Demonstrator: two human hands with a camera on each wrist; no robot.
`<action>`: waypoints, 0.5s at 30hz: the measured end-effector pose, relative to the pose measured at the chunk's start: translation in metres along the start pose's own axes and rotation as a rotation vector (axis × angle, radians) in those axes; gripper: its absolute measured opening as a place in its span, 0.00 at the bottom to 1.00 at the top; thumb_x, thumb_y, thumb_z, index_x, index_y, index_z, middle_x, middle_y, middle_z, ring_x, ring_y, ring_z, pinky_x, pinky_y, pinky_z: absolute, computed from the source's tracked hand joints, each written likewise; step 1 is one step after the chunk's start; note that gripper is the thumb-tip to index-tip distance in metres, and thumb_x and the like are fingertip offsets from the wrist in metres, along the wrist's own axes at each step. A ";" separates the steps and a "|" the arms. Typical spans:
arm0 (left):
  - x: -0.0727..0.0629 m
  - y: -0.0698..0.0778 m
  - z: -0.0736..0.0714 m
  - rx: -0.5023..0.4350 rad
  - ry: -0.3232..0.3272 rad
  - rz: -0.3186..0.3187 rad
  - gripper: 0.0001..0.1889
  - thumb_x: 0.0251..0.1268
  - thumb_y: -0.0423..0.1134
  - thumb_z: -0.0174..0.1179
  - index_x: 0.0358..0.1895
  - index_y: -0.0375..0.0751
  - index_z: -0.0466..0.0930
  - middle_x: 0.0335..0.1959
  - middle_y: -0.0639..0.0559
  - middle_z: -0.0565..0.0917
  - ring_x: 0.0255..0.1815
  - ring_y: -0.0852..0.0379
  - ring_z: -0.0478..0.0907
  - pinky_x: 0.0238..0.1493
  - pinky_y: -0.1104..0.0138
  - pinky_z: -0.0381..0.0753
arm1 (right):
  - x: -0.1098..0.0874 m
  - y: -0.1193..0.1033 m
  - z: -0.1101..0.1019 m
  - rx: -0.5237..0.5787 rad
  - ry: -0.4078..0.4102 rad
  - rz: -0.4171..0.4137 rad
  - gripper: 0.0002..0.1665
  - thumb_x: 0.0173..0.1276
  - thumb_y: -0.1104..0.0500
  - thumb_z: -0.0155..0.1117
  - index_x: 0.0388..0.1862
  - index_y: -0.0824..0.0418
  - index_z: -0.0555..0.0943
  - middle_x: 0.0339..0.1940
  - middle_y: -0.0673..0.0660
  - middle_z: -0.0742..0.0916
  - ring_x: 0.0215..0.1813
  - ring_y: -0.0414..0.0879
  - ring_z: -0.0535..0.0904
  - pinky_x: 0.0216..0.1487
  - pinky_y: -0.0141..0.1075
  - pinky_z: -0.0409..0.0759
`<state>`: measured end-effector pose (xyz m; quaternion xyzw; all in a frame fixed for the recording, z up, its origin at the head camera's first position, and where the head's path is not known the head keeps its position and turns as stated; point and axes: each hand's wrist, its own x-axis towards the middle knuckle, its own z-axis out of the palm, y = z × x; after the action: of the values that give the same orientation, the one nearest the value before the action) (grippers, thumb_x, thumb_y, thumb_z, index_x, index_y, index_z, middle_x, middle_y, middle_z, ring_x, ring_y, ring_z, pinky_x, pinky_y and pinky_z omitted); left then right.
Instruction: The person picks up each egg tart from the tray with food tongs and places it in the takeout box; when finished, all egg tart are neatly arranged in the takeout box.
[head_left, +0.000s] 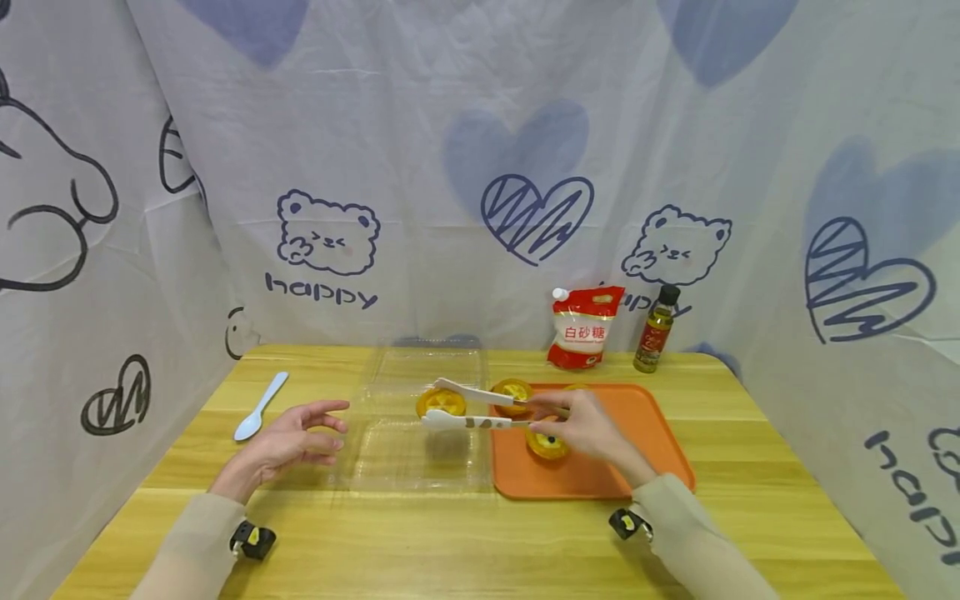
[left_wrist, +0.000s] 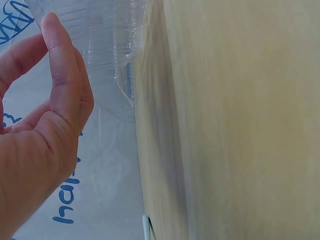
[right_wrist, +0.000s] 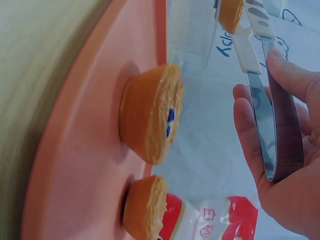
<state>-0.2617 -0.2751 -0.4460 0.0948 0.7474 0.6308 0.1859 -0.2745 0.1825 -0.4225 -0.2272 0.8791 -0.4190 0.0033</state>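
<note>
Wood-grain table (head_left: 420,550) backed by printed cloth (head_left: 420,125). White spoon (head_left: 258,410) laid left. Left hand (head_left: 296,433) held beside clear clamshell container (head_left: 382,458), fingers apart. Egg tart (head_left: 446,402) clamped in tongs (head_left: 480,422) over container; tongs gripped by right hand (head_left: 581,423), above orange tray (head_left: 637,433).

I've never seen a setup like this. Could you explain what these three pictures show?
There's no machine working here, just a person's bare left hand and right hand. The wide picture is taken from the person's head; the two close ones come from the left and right wrists.

On the wooden table lie an orange tray with yellow tarts, a clear plastic container and a white spoon. A red-and-white pouch and a bottle stand behind the tray.

The right hand holds tongs, with one tart between their tips, over the container. The left hand's fingers look relaxed.
</note>
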 end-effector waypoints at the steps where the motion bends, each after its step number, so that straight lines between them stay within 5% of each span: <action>1: 0.000 0.000 0.000 0.000 0.001 -0.001 0.42 0.61 0.30 0.65 0.76 0.32 0.51 0.55 0.36 0.71 0.45 0.51 0.79 0.44 0.58 0.88 | 0.001 -0.001 0.002 -0.003 -0.002 0.003 0.23 0.61 0.55 0.73 0.55 0.59 0.84 0.43 0.57 0.90 0.40 0.45 0.84 0.30 0.28 0.79; 7: -0.001 0.000 -0.001 -0.002 0.003 -0.002 0.42 0.61 0.30 0.65 0.76 0.34 0.52 0.56 0.35 0.71 0.47 0.49 0.79 0.44 0.57 0.88 | 0.006 -0.004 0.013 0.002 -0.022 0.008 0.24 0.61 0.55 0.73 0.57 0.59 0.84 0.52 0.59 0.88 0.41 0.43 0.83 0.37 0.29 0.80; 15: 0.001 -0.001 -0.001 -0.006 0.000 -0.006 0.41 0.61 0.30 0.64 0.76 0.32 0.52 0.56 0.34 0.71 0.46 0.49 0.79 0.45 0.57 0.88 | 0.017 -0.006 0.029 0.036 -0.020 -0.045 0.21 0.61 0.57 0.73 0.54 0.57 0.85 0.49 0.60 0.88 0.44 0.42 0.86 0.42 0.29 0.85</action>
<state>-0.2623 -0.2756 -0.4469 0.0920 0.7457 0.6325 0.1882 -0.2818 0.1504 -0.4338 -0.2510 0.8660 -0.4324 0.0065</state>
